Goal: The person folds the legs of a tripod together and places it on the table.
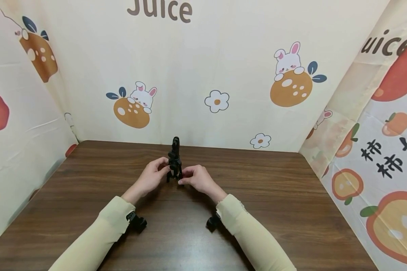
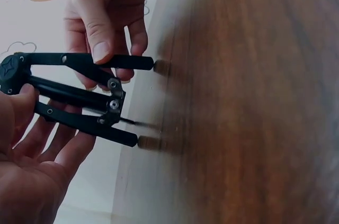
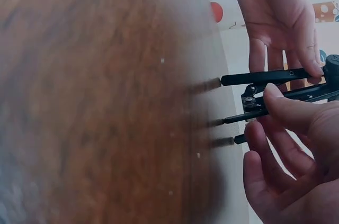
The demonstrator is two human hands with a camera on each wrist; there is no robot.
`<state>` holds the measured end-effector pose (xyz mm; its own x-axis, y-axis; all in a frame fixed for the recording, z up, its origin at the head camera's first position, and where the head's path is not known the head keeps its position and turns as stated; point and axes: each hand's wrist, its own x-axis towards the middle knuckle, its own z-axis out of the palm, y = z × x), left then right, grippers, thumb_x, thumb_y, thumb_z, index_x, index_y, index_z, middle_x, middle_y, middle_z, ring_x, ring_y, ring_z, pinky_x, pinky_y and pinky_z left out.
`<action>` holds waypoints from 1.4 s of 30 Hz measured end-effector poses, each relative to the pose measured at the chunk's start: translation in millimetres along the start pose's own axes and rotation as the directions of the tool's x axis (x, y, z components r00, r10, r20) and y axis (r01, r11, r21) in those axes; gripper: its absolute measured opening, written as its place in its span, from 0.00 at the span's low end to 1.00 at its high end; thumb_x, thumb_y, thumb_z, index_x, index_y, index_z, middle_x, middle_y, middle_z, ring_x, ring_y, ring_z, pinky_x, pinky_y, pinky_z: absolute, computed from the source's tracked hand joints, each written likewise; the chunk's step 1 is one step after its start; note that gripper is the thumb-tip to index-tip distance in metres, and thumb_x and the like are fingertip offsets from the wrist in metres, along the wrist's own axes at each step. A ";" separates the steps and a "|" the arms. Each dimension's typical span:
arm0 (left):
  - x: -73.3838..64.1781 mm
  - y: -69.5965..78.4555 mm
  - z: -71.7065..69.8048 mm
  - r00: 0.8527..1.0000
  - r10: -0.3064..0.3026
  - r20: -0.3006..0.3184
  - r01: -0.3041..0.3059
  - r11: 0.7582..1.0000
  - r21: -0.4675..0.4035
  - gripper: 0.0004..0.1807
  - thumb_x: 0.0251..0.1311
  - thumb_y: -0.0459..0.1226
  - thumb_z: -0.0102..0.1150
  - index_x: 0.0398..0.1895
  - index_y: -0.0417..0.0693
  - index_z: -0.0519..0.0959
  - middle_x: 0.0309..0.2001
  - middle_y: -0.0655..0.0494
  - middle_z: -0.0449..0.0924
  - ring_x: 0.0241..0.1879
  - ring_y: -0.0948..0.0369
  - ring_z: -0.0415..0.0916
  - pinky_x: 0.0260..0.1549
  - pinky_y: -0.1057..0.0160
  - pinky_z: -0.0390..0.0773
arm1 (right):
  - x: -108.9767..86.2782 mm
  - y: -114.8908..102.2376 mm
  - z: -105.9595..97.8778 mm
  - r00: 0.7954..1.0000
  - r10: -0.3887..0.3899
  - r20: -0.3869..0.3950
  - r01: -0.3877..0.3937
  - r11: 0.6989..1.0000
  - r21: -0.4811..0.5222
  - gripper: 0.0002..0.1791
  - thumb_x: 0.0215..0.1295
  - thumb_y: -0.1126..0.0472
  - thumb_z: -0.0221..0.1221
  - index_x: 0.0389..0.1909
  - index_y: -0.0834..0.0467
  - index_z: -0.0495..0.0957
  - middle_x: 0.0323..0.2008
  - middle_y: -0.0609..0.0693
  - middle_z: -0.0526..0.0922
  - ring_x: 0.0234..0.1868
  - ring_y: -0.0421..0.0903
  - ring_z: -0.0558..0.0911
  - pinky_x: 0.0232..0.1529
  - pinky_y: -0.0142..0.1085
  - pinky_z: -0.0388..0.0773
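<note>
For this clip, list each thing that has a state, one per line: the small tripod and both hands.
Small black tripod: upright on the wooden table, legs spread, feet on the wood.
Left hand: touches a tripod leg with its fingers, which look fairly straight.
Right hand: pinches a tripod leg between thumb and fingers.

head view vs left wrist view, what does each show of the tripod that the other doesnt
Only the head view shows the tripod standing upright on the table, its top mount, and both sleeves. Only the left wrist view shows the legs' feet on the wood, the centre brace joint, and the right hand pinching one leg. Both show the left hand and right hand at the legs.
</note>
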<state>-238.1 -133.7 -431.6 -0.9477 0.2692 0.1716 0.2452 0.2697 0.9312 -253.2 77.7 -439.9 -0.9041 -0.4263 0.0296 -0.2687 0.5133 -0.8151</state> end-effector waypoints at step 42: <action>-3.5 1.7 -1.1 0.997 -0.050 0.058 0.053 0.998 -0.046 0.07 0.73 0.30 0.51 0.47 0.36 0.78 0.48 0.43 0.82 0.50 0.49 0.80 0.47 0.50 0.81 | 8.2 10.9 -4.4 0.997 -0.074 -0.015 0.073 0.996 -0.054 0.30 0.50 0.56 0.76 0.58 0.54 0.82 0.44 0.44 0.88 0.49 0.38 0.83 0.58 0.41 0.74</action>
<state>-234.7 -135.2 -430.3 -0.9453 0.3086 0.1057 0.1852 0.2408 0.9527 -265.1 83.1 -446.0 -0.8867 -0.4516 0.0987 -0.3516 0.5203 -0.7783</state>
